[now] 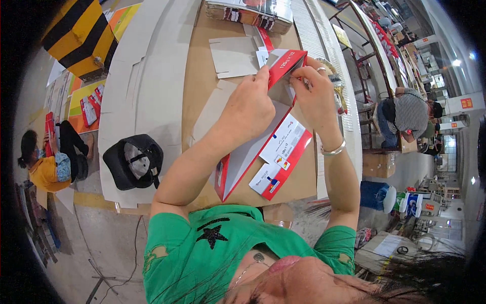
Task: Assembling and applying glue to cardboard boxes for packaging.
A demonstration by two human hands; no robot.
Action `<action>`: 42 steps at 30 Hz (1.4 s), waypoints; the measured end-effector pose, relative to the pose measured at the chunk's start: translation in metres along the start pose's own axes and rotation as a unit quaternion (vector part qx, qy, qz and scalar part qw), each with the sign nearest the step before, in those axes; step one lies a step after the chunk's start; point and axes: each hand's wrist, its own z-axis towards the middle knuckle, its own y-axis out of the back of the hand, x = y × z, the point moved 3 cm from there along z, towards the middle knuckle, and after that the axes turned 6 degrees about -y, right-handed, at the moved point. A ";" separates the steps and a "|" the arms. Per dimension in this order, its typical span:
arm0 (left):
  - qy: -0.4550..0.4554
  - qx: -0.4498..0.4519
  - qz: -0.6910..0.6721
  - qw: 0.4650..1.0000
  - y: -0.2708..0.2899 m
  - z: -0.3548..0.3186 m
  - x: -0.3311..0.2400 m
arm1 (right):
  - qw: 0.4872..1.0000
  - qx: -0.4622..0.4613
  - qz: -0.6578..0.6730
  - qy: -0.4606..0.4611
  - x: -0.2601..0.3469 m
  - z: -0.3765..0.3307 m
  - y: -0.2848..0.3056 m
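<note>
Both hands, left hand (251,104) and right hand (315,93), pinch a red-and-white carton (268,147) at upper centre, folding its top flap above the worktop (197,66).

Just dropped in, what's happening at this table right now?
A person in a green shirt holds a flat red-and-white carton in both hands over a cardboard-covered table. The left hand and right hand pinch its top flap together. A black cap lies to the left; more flat cartons are stacked at the far edge.
</note>
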 end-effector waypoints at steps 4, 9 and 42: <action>-0.006 -0.002 0.003 1.000 0.004 0.004 0.002 | 0.999 0.020 0.024 -0.011 0.001 -0.001 0.008; -0.004 0.091 -0.073 0.993 0.007 0.010 0.008 | 0.996 0.061 0.050 -0.046 0.005 -0.003 0.011; 0.002 0.076 0.017 0.997 -0.009 0.013 -0.008 | 0.991 -0.038 -0.129 0.017 -0.004 -0.014 0.005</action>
